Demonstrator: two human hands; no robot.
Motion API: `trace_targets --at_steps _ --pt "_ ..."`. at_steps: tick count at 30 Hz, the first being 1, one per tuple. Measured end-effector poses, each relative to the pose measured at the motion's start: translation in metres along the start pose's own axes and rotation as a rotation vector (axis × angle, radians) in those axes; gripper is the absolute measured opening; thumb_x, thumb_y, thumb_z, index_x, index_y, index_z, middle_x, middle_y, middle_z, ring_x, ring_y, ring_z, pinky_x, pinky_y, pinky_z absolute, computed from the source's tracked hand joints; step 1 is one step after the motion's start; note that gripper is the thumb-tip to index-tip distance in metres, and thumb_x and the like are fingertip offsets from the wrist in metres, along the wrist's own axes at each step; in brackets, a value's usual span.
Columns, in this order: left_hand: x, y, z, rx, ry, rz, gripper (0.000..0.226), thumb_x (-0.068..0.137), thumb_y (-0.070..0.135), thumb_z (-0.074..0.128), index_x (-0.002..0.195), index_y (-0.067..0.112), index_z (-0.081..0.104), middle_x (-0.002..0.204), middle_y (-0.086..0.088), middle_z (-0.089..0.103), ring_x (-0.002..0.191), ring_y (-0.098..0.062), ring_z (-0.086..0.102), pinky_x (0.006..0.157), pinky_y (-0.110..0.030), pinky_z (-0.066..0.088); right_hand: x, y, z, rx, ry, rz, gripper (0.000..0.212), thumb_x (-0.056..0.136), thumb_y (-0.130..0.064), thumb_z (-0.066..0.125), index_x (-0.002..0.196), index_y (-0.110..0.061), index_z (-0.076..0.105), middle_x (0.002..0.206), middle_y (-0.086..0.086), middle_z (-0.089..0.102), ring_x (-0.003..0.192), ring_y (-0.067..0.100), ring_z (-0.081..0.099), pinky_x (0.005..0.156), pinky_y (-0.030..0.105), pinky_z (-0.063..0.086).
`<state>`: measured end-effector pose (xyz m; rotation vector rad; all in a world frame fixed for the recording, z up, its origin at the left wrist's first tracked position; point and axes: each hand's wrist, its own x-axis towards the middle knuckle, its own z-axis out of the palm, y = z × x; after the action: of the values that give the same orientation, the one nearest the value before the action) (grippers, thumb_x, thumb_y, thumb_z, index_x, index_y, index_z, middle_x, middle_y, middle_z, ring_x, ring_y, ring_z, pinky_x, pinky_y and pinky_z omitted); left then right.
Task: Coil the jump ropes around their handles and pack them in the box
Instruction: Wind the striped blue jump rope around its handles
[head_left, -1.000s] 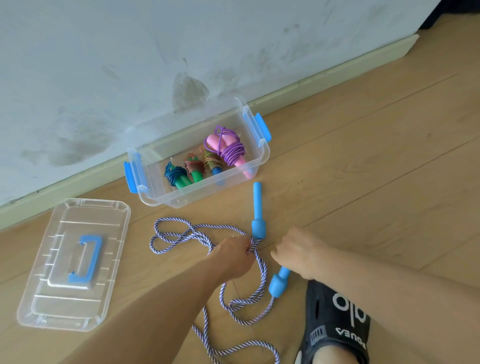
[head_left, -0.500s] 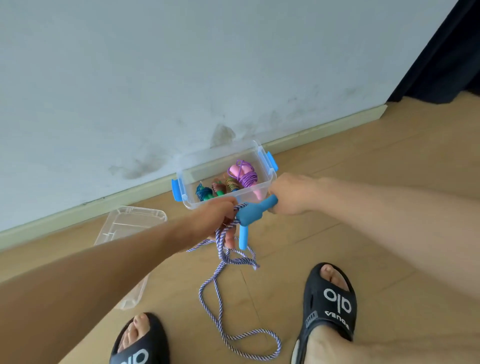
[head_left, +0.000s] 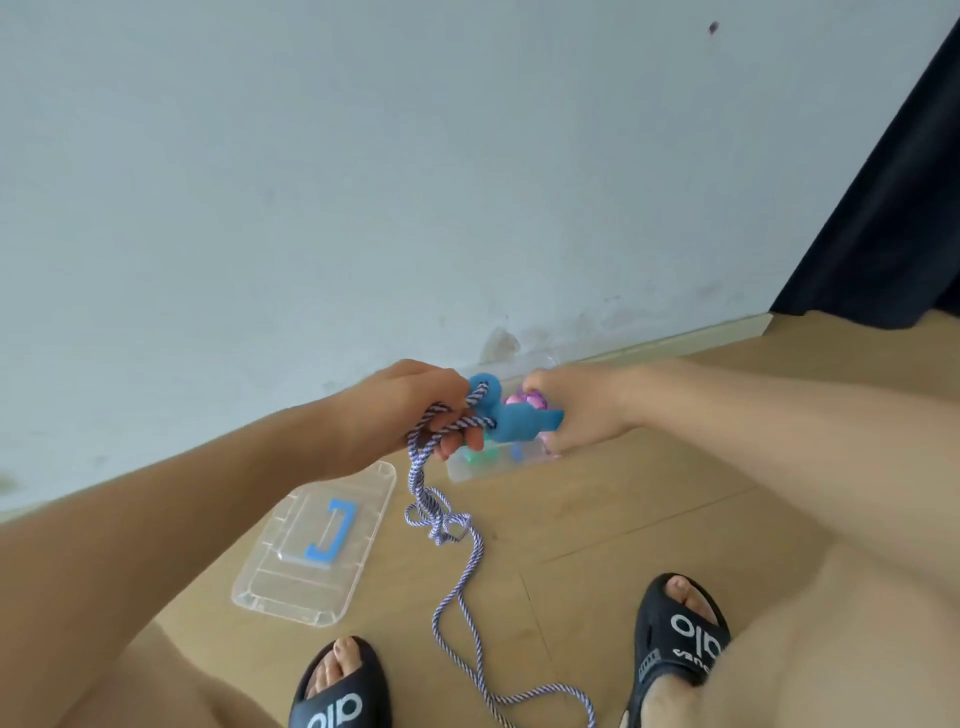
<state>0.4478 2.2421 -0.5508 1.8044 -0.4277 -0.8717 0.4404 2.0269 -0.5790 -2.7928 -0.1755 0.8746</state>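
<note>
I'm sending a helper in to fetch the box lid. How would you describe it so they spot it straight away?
Start at the pale wall and look down to the wooden floor below it. The lid lies flat there, left of the dangling striped rope and ahead of the left sandal. It is the only clear plastic sheet with a blue handle in its middle.

A light wooden plank floor (head_left: 649, 519) meets a pale skirting board (head_left: 675, 345) at the foot of the wall. On it lies a clear plastic lid (head_left: 311, 545) with a blue handle, flat and left of the striped rope (head_left: 467, 613) trailing down onto the boards. A clear box (head_left: 498, 465) sits near the skirting. Two feet in black slides (head_left: 675, 639) stand nearest the camera
</note>
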Motion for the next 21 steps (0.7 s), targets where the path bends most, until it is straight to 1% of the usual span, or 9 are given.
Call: trace_targets --at_steps 1,3,6,8,11,13,16,19,21 --pt "-0.003 0.002 -0.001 -0.035 0.015 0.004 0.03 0.091 0.011 0.041 0.083 -0.009 0.062 0.07 -0.011 0.066 0.057 -0.02 0.05 0.054 -0.02 0.044 -0.001 -0.005 0.004 0.12 0.061 -0.084 0.058 0.063 -0.034 0.069 0.116 -0.034 0.044 0.105 -0.008 0.061 0.079 0.02 0.067 0.068 0.043 0.059" --pt "-0.008 0.007 0.0 -0.13 0.043 0.025 0.028 0.084 0.012 0.044 0.082 -0.011 0.059 0.065 -0.011 0.06 0.053 -0.019 0.046 0.052 -0.021 0.043 -0.004 -0.016 0.012 0.343 0.174 -0.196 0.077 0.057 -0.026 0.075 0.123 -0.044 0.04 0.106 -0.015 0.055 0.083 0.015 0.065 0.059 0.039 0.059" --pt "-0.014 0.01 -0.007 -0.32 0.079 0.018 0.029 0.084 0.01 0.038 0.064 0.0 0.057 0.066 -0.012 0.054 0.049 -0.016 0.038 0.051 -0.024 0.038 -0.011 -0.036 0.012 0.506 0.192 -0.229 0.069 0.069 -0.017 0.076 0.125 -0.041 0.043 0.105 -0.013 0.058 0.073 0.004 0.055 0.043 0.012 0.042" --pt "-0.019 0.011 -0.014 -0.376 0.078 0.01 0.026 0.079 0.011 0.038 0.059 0.006 0.054 0.064 -0.011 0.051 0.048 -0.016 0.034 0.051 -0.025 0.035 -0.011 -0.04 0.008 0.559 0.244 -0.258 0.059 0.072 -0.01 0.073 0.123 -0.029 0.049 0.112 -0.008 0.06 0.072 0.007 0.055 0.036 0.006 0.034" --pt "-0.021 0.007 -0.028 -0.361 0.1 -0.004 0.018 0.079 0.014 0.036 0.061 0.012 0.036 0.063 -0.012 0.046 0.048 -0.017 0.027 0.048 -0.026 0.031 -0.011 -0.045 0.001 0.575 0.278 -0.287 0.038 0.074 -0.007 0.069 0.108 -0.017 0.056 0.097 -0.003 0.062 0.078 0.018 0.057 0.041 0.011 0.038" --pt "-0.019 0.003 -0.035 -0.285 0.119 -0.033 0.024 0.086 0.015 0.032 0.062 0.014 0.032 0.063 -0.012 0.045 0.048 -0.017 0.024 0.048 -0.027 0.028 -0.012 -0.045 -0.002 0.553 0.257 -0.287 0.03 0.079 -0.008 0.066 0.107 -0.014 0.057 0.088 -0.001 0.058 0.07 0.015 0.054 0.037 0.009 0.035" --pt "-0.015 -0.002 -0.036 -0.152 0.111 -0.07 0.025 0.093 0.019 0.038 0.07 0.01 0.04 0.064 -0.011 0.046 0.049 -0.017 0.024 0.048 -0.027 0.027 -0.012 -0.045 -0.007 0.412 0.291 -0.264 0.021 0.083 -0.017 0.065 0.1 -0.022 0.055 0.089 -0.004 0.059 0.069 0.013 0.055 0.044 0.013 0.039" --pt "-0.012 -0.003 -0.032 -0.047 0.039 -0.076 0.018 0.09 0.03 0.055 0.091 0.013 0.053 0.069 -0.006 0.049 0.052 -0.015 0.021 0.049 -0.025 0.023 -0.006 -0.042 -0.014 0.274 0.367 -0.23 0.023 0.079 -0.022 0.067 0.088 -0.035 0.05 0.087 -0.007 0.062 0.076 0.017 0.061 0.063 0.031 0.051" --pt "-0.011 -0.003 -0.029 0.055 -0.053 -0.074 0.022 0.089 0.032 0.06 0.082 0.015 0.048 0.068 -0.003 0.041 0.055 -0.016 0.019 0.051 -0.026 0.019 -0.002 -0.041 -0.017 0.2 0.394 -0.219 0.028 0.077 -0.024 0.069 0.081 -0.037 0.044 0.082 -0.008 0.06 0.073 0.018 0.06 0.064 0.033 0.051"
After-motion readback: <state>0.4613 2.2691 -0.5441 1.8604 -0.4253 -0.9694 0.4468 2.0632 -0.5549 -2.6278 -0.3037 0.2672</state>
